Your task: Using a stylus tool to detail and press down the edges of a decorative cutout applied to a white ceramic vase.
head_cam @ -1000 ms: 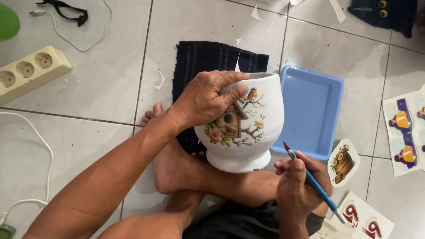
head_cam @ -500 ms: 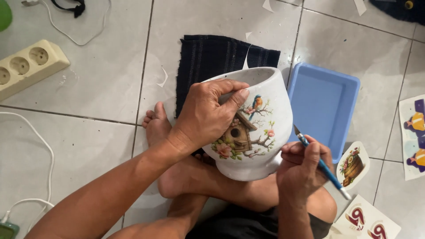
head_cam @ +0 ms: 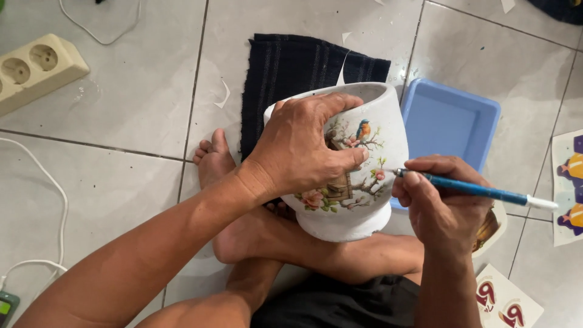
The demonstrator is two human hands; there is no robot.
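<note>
A white pot (head_cam: 358, 182) decorated with a birdhouse, a small bird and pink flowers on branches is held tilted on its side at the middle of the scene, above the crossed bare legs (head_cam: 291, 243) of the seated person, its open mouth turned toward the far side. The pot is gripped by the left hand (head_cam: 303, 152), whose palm is spread over the painted side with the fingers curled across the picture and the thumb set at the rim. A thin blue brush (head_cam: 480, 191) with a white end is pinched in the closed fingers of the right hand (head_cam: 440, 203), just right of the pot, and its tip is laid against the pot's surface beside a pink flower. A dark striped cloth (head_cam: 291, 73) is spread on the pale floor tiles (head_cam: 139, 97) behind the pot, on the far side. A shallow blue plastic tray (head_cam: 449, 121) is seen just right of the pot, partly hidden by it. Printed sticker sheets (head_cam: 568, 188) are laid at the right edge and at the near right corner. A cream power strip (head_cam: 36, 70) is set at the far left, and white cables (head_cam: 48, 206) are run along the left side.
</note>
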